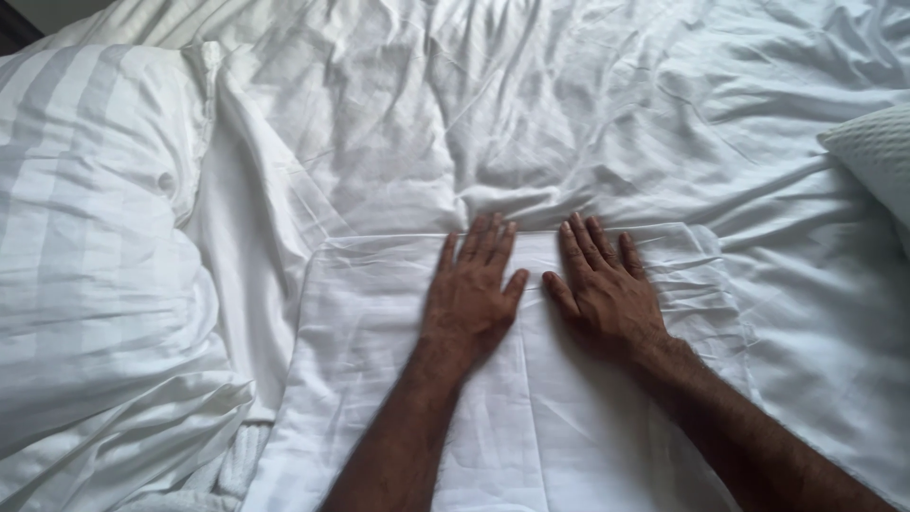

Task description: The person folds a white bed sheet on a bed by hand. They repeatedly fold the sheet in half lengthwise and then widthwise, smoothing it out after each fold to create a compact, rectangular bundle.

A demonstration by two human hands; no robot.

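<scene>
Two bare forearms come up from the bottom edge, and both palms lie flat on a folded white sheet (379, 379). On it the left hand (471, 299) rests palm down, fingers stretched forward and held close together, thumb angled out toward the other hand. Just beside it, the right hand (601, 289) is also pressed flat, its fingers slightly fanned and its thumb pointing inward; the two thumbs are near each other but do not touch. Neither hand grips or pinches anything. Fingertips of both reach the far folded edge of the sheet, where a ridge of cloth bunches up. Creases gather at the sheet's right side, near the right wrist. Beneath and beyond it spreads a rumpled white duvet (569, 114) with faint woven stripes, covering the bed. To the left lies a plump white striped pillow (85, 246). At the right edge, a corner of a textured white pillow (877, 152) shows.
</scene>
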